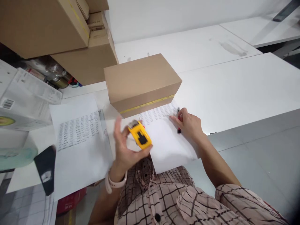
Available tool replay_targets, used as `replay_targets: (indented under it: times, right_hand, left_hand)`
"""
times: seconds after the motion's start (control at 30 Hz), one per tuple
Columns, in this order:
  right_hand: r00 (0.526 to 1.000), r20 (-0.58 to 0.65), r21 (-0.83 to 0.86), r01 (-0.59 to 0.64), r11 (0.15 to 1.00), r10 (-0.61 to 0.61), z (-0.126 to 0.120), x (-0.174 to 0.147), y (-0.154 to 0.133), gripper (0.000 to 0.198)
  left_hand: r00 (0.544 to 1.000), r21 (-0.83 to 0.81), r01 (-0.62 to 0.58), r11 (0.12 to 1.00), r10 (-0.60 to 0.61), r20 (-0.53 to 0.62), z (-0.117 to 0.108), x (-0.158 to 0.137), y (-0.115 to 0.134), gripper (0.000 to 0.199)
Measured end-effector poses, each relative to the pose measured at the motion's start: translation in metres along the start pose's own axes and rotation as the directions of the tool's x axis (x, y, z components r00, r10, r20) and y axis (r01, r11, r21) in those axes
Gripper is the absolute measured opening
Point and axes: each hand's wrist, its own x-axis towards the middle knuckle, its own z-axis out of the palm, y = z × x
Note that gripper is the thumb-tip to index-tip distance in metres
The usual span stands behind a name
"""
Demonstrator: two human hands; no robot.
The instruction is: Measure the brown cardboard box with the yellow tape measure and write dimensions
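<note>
My left hand [124,153] grips a yellow tape measure [141,136] with a black patch, held up in front of the table edge between thumb and fingers. On the right, my right hand [189,123] rests over a printed sheet [164,147], its fingers closed around a dark pen with red parts [179,130]. Just beyond both hands lies a closed brown cardboard box [142,79], with a yellow strip [147,104] along its lower front side. The box covers the far edge of the sheet.
Left of my hands lies another printed sheet [77,162], beside a dark flat object [45,170] and a greenish glass bottle [17,157]. Large cardboard boxes [44,28] are stacked at the back left, near a white carton [30,93]. The white table [234,84] extends right.
</note>
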Motion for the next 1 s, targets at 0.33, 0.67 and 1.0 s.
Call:
replay_targets:
  times: [0.33, 0.67, 1.0]
  right_hand:
    - [0.987, 0.071, 0.083, 0.141, 0.987, -0.147, -0.004, 0.0, 0.006, 0.024]
    - [0.948, 0.023, 0.891, 0.124, 0.436, -0.317, -0.021, -0.026, -0.002, 0.024]
    - [0.999, 0.035, 0.893, -0.017, 0.45, -0.03, 0.021, -0.024, -0.039, 0.039]
  left_hand:
    - [0.968, 0.538, -0.203, 0.818, 0.251, -0.016, -0.041, 0.157, -0.015, 0.079]
    - [0.94, 0.616, -0.312, 0.723, 0.329, 0.089, -0.032, 0.174, -0.048, 0.054]
    - [0.769, 0.32, -0.398, 0.86, 0.123, 0.627, 0.015, 0.085, -0.073, 0.027]
